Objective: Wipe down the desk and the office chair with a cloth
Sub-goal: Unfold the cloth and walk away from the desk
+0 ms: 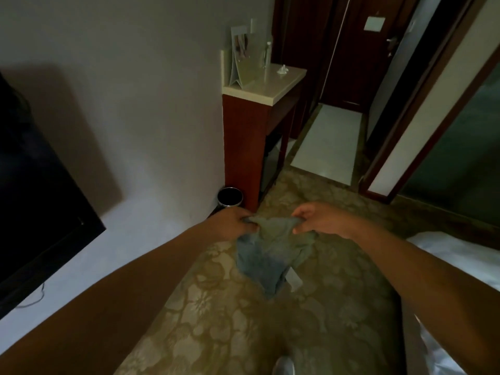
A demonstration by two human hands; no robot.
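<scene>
Both hands are out in front of the person, above a floral patterned carpet (230,315), and they hold a grey-blue cloth (267,253) stretched between them. The left hand (232,221) pinches the cloth's upper left corner with curled fingers, and the right hand (322,219) pinches the upper right corner the same way, so the top edge sags a little between them and the rest hangs down in loose folds. A small white tag shows at the cloth's lower right edge. Further off, against the grey wall, stands a reddish wooden counter (243,142) with a pale stone top; a folded card stand (240,63) sits on it. A small round bin (230,197) stands on the floor just beside the counter's near corner. A dark television screen (35,190) fills the left edge, and white bedding (457,253) shows at the right.
</scene>
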